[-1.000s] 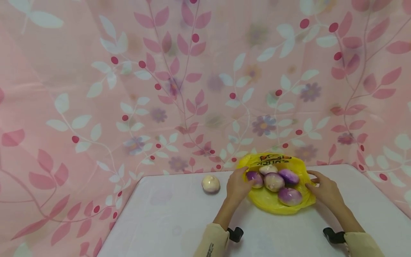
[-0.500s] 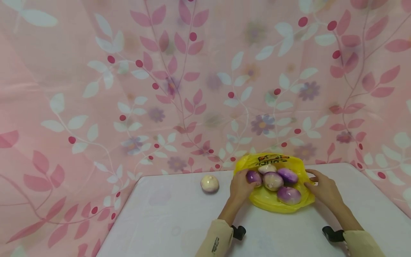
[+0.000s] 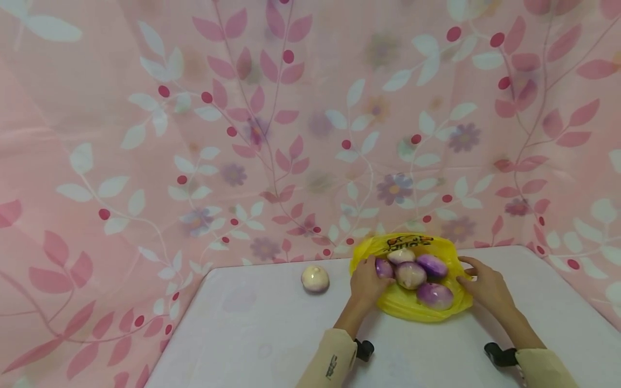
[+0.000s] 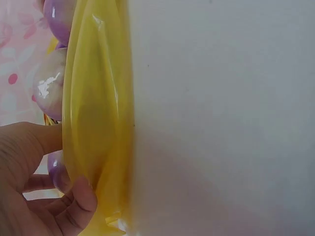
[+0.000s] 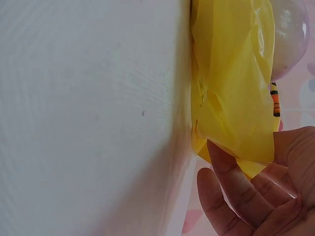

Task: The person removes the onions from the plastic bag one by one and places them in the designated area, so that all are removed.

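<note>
A yellow plastic bag [image 3: 402, 310] lies open on the table with several purple-and-white turnips [image 3: 411, 275] inside. My left hand [image 3: 367, 283] holds the bag's left rim, its thumb reaching over the edge beside a purple turnip [image 3: 384, 268]. In the left wrist view, one fingertip [image 4: 84, 192] bends against the outside of the bag wall. On the opposite side, my right hand [image 3: 487, 284] pinches the right rim. The right wrist view shows the thumb inside and fingers [image 5: 236, 182] outside the plastic. A paler turnip [image 3: 315, 279] sits alone on the table, left of the bag.
The white-covered table [image 3: 252, 323] has its back edge against a pink floral curtain [image 3: 310, 134]. Black wrist mounts [image 3: 365, 350] sit at both sleeve cuffs.
My left hand has shifted slightly right along the bag's left rim, covering more of the turnip there. The right hand keeps its hold. The whole view has drifted slightly left.
</note>
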The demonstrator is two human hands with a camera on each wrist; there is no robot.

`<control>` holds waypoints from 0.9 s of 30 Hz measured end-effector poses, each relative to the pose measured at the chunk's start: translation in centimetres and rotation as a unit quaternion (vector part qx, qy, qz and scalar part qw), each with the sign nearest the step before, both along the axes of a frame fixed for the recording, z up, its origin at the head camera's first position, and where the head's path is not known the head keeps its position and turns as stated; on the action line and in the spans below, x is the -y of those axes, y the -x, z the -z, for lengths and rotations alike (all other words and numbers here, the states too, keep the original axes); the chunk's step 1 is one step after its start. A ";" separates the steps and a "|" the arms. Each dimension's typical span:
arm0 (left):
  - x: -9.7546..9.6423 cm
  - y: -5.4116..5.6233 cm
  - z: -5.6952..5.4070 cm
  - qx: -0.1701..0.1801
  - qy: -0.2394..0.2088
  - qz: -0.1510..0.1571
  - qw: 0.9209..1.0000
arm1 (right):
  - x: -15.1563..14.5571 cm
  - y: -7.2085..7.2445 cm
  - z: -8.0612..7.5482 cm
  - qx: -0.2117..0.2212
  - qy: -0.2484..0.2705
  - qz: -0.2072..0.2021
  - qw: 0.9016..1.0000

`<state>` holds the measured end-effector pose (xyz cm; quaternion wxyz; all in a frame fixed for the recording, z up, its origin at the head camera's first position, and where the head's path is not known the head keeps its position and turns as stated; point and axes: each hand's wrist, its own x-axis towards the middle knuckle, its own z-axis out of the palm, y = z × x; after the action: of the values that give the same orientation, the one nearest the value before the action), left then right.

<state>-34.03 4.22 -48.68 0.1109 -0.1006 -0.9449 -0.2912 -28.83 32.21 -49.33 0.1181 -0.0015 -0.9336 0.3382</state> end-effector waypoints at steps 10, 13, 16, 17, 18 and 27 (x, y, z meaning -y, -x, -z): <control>0.3 0.0 0.2 0.001 -0.018 0.015 1.000 | 0.1 -0.1 -0.2 -0.002 -0.003 0.003 1.000; 0.4 -0.2 0.2 0.003 -0.020 0.019 1.000 | 0.1 -0.1 -0.2 -0.001 -0.002 0.003 1.000; 0.6 -0.5 0.0 0.003 -0.025 0.022 0.999 | 0.0 -0.1 -0.2 -0.001 -0.004 0.001 1.000; 0.7 -0.7 -0.1 0.002 -0.024 0.022 0.999 | 0.0 -0.1 -0.2 -0.001 -0.004 0.000 1.000; 0.8 -0.8 -0.2 0.001 -0.023 0.022 1.000 | 0.0 -0.1 -0.2 -0.002 -0.004 -0.001 1.000; 2.7 -2.2 -3.1 -0.035 -0.020 -0.006 0.999 | 0.0 -0.2 -0.6 -0.005 -0.008 -0.003 1.000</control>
<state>-31.79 1.51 -45.58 0.1476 -0.1029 -0.9351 -0.3052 -28.59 32.24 -48.73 0.1212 0.0040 -0.9357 0.3312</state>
